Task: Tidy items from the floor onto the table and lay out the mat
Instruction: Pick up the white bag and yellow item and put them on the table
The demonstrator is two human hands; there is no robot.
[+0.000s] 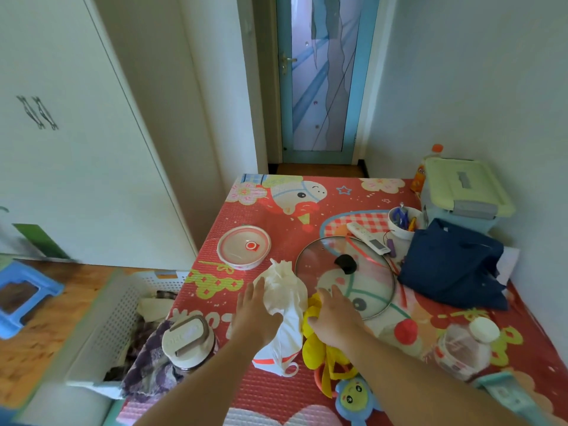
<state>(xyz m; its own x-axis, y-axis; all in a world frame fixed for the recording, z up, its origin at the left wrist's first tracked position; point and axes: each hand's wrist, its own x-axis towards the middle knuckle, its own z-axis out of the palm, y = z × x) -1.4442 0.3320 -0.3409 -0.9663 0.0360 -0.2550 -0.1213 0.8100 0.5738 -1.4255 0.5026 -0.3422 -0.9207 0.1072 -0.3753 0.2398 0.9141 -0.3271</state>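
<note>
White bag (284, 299) partly hidden under the open left hand (256, 315); right hand (335, 318) grasps yellow cloth (313, 348).

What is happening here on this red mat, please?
A person is tidying things on a red cartoon mat. The left hand rests on a white plastic bag, while the right hand lies on a yellow item beside it. A glass pot lid, a covered bowl, a folded dark blue cloth and two bottles already lie on the mat.
</note>
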